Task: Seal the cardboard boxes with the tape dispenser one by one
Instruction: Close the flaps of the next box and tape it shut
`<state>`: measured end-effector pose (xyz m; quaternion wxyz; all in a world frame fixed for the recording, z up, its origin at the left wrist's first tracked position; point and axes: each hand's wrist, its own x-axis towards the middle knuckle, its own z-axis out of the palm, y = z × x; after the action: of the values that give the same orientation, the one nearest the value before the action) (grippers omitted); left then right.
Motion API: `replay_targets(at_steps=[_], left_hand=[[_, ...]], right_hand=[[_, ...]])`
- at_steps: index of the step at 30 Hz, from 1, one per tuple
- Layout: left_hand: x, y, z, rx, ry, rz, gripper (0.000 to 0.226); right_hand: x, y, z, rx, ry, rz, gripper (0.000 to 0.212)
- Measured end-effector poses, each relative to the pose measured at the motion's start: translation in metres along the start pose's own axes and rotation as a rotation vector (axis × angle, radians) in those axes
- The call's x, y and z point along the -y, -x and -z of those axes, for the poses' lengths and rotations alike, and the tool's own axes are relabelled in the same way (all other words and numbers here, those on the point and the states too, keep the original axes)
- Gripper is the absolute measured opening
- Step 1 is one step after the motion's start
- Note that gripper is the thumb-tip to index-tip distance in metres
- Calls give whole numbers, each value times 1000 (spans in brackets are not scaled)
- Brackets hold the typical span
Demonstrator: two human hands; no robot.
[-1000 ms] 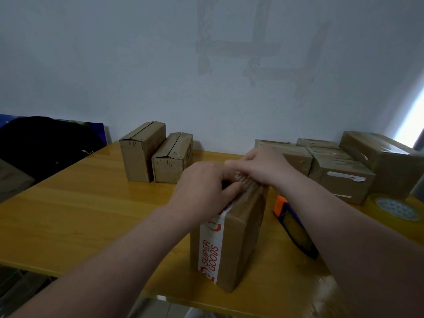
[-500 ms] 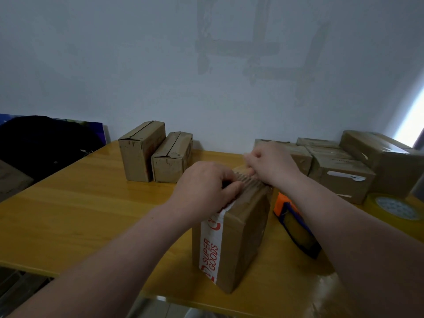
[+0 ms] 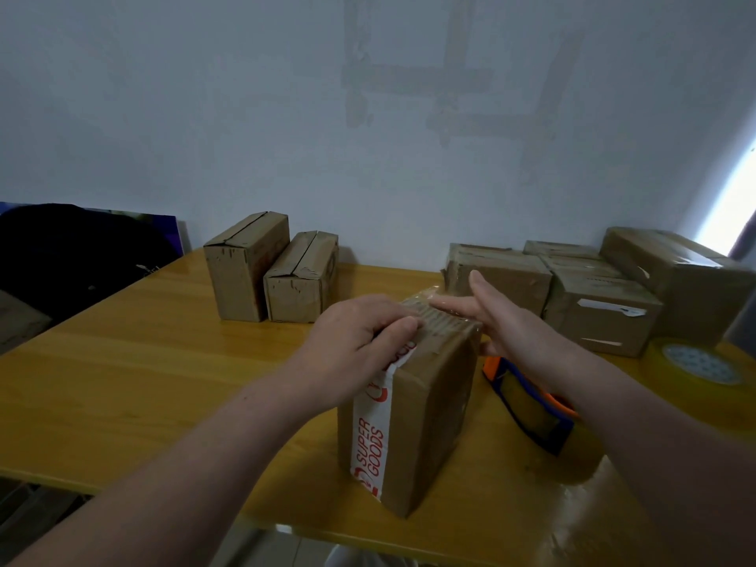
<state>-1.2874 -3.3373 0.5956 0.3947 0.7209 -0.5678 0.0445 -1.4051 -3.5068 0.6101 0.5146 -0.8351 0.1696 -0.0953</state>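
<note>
My hands press tape (image 3: pixel 444 321) onto an upright cardboard box (image 3: pixel 425 411), centre frame, near the front edge of the table (image 3: pixel 122 382).
Room to slide it lies at left. My left hand (image 3: pixel 360 333) curls over the box's top end, gripping it; the box seems light, stiff and tippy, best held by its top corners. My right hand (image 3: pixel 511 325) lies flat, fingers straight. The tape dispenser (image 3: pixel 527 407) crowds its right side.

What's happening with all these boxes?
A person is taping cardboard boxes shut. The left hand grips the top of the upright box near the front edge of the table, while the right hand, fingers straight, presses clear tape flat on it. The tape dispenser lies just right of the box. Two more boxes wait at the back left, a pile at the back right.
</note>
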Motion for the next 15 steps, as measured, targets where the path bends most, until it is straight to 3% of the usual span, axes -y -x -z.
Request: replay_targets(at_steps=[5, 10, 15], left_hand=[[4, 1, -2, -22, 34, 3, 58], [7, 2, -7, -68, 67, 31, 52], [5, 3, -10, -89, 53, 43, 48]], right_hand=[[4, -4, -6, 25, 256, 152, 73], [2, -6, -2, 83, 620, 328, 67], [-1, -2, -2, 53, 754, 374, 66]])
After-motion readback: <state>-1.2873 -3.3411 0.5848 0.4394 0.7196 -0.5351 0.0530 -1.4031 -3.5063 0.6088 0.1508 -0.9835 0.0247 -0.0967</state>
